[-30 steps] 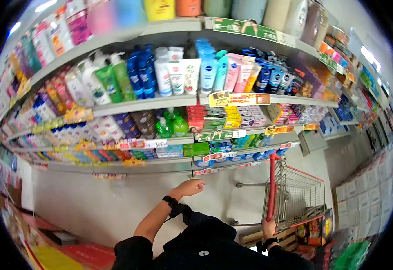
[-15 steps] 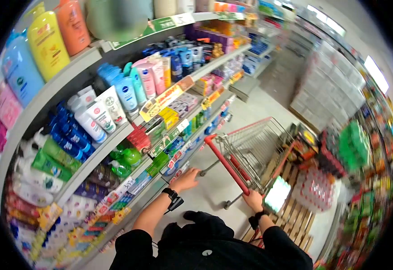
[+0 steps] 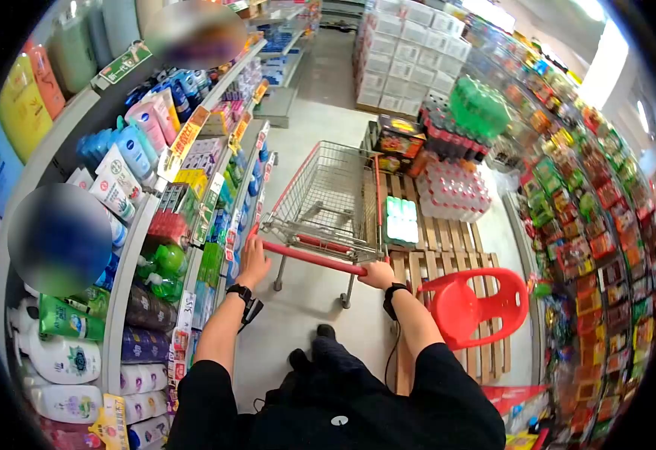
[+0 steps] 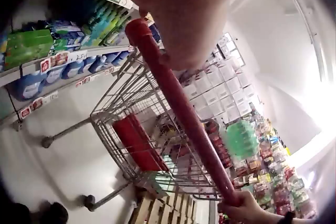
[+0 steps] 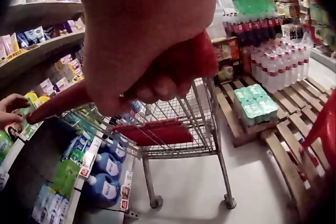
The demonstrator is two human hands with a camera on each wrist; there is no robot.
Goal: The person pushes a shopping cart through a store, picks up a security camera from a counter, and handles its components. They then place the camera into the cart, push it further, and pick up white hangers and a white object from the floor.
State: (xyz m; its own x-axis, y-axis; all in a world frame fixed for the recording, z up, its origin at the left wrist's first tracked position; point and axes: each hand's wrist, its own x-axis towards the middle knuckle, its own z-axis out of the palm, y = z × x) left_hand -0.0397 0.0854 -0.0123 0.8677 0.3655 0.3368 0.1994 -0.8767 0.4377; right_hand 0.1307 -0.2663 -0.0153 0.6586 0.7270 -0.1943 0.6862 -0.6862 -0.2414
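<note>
A wire shopping cart [image 3: 320, 195] stands ahead of the person, its red handle [image 3: 309, 259] crossing in front of them. The right hand [image 3: 377, 275] grips the handle near its right end; in the right wrist view the fingers of this hand [image 5: 142, 40] curl round the red bar [image 5: 63, 100]. At the bar's left end is the left hand [image 3: 254, 261], its fingers extended and not wrapped round it. The left wrist view has that hand [image 4: 184, 19] close over the bar [image 4: 184, 108]; whether it touches cannot be told.
Shelves of bottles and tubes [image 3: 136, 150] run along the left. On the right are wooden pallets [image 3: 448, 259] with bottle packs [image 3: 454, 191], a red plastic stool [image 3: 467, 307] and racks of packaged goods [image 3: 598, 285]. White cartons [image 3: 410, 52] are stacked farther along the aisle.
The view has swung right from the shelves to the aisle. The cart is now in front of the body, and the left hand has come to its handle. The right hand has kept its grip.
</note>
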